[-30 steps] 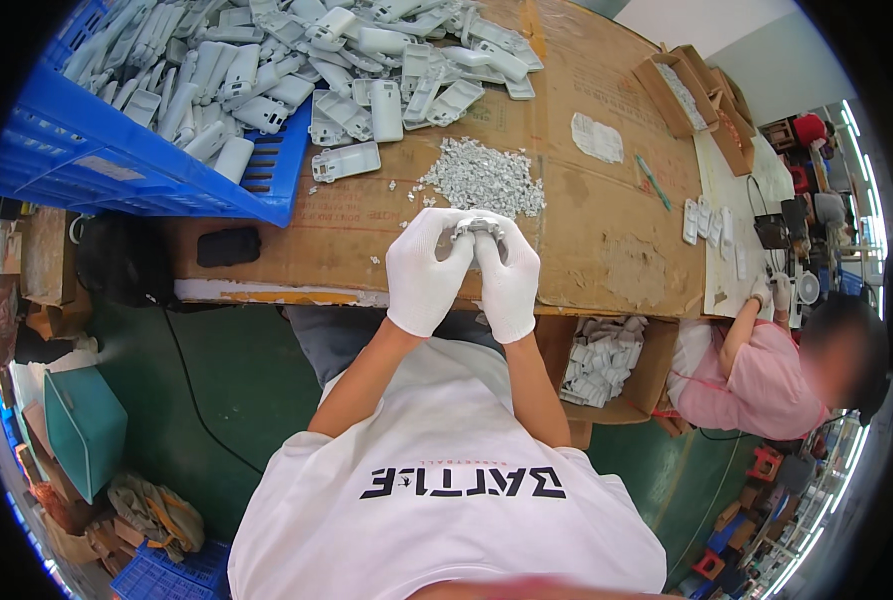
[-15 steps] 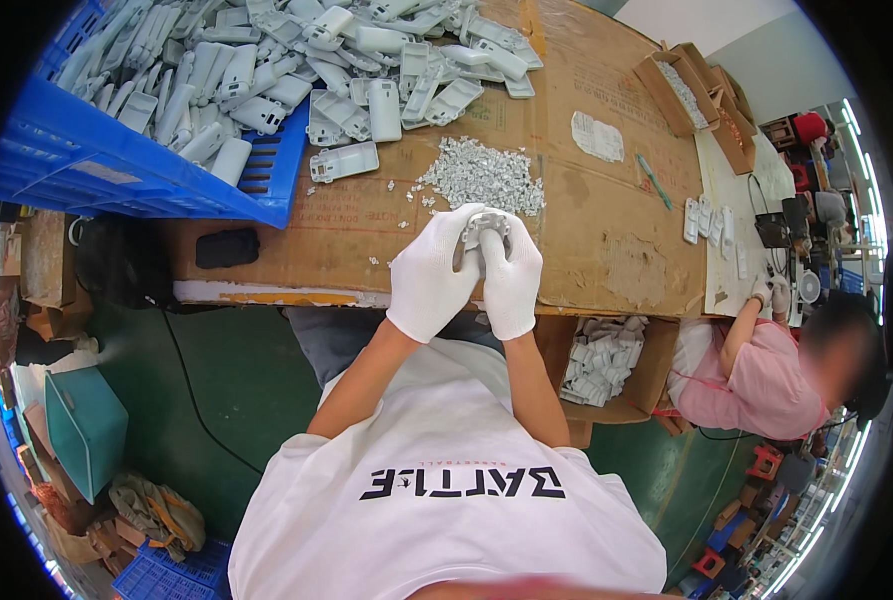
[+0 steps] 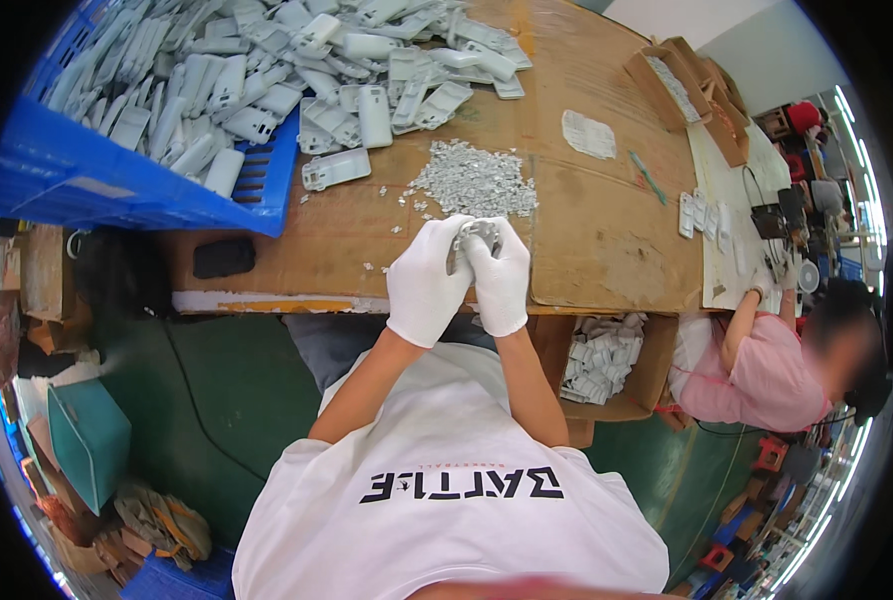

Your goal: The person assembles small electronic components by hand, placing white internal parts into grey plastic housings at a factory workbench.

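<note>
Both hands wear white gloves and meet above the near edge of the workbench (image 3: 606, 250). The left hand (image 3: 424, 285) and the right hand (image 3: 499, 280) are each curled closed around one small grey plastic part (image 3: 471, 237), gripping it between thumbs and fingertips. The part sits at the top of the two hands, mostly covered by the gloves; its exact shape cannot be told.

Just beyond the hands, a pile of small grey pieces (image 3: 474, 180) lies on the brown cardboard surface of the workbench, with a few stray pieces scattered to its left. One single grey housing (image 3: 336, 170) lies flat left of the pile. Further back, a heap of grey housings (image 3: 366, 70) spreads across the workbench and into a blue plastic crate (image 3: 116, 180) at the far left.

Below the bench edge, right of the right forearm, an open cardboard box (image 3: 606, 360) holds more pale parts.

At the right, a second person in a pink top (image 3: 766, 370) works at an adjoining table.
</note>
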Demonstrator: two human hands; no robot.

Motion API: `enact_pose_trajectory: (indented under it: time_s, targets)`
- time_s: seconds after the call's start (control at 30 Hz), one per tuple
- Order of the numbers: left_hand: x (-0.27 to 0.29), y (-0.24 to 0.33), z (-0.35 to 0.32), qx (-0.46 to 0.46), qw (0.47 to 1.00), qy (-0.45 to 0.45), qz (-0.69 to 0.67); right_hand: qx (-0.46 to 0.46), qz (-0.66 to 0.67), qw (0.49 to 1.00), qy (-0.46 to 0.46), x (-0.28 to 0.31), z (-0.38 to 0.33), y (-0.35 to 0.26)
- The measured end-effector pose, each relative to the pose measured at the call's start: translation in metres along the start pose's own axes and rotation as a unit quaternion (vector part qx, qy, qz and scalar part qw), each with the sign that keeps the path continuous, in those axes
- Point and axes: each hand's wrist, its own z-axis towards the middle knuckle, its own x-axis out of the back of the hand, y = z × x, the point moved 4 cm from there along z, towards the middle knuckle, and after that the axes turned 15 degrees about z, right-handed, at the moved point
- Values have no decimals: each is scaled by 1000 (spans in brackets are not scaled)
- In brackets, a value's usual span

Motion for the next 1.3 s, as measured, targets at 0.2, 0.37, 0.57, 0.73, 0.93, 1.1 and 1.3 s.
enact_pose_trajectory:
  time_s: [0.2, 0.37, 0.57, 0.73, 0.93, 1.1, 1.3]
  targets:
    - [-6, 5, -1, -20, 1000, -5, -16, 52, -10, 999, 7, 6, 1, 0]
    - [-14, 15, 3, -67, 998, 11, -5, 43, 21, 999, -6, 22, 7, 9]
    - [-33, -7, 41, 8, 999, -45, 17, 237, -145, 960, 43, 40, -15, -4]
    - [-60, 20, 43, -50, 985, -164, -31, 125, -322, 938, 39, 56, -13, 2]
    - [-8, -14, 62, -79, 995, 21, 56, 229, -529, 796, 186, 156, 54, -70]
    - [34, -102, 81, 5, 939, 100, 328, 93, -690, 630, 342, 336, 140, -99]
    - [23, -113, 69, -64, 903, 64, 419, 112, -765, 552, 311, 409, 172, -82]
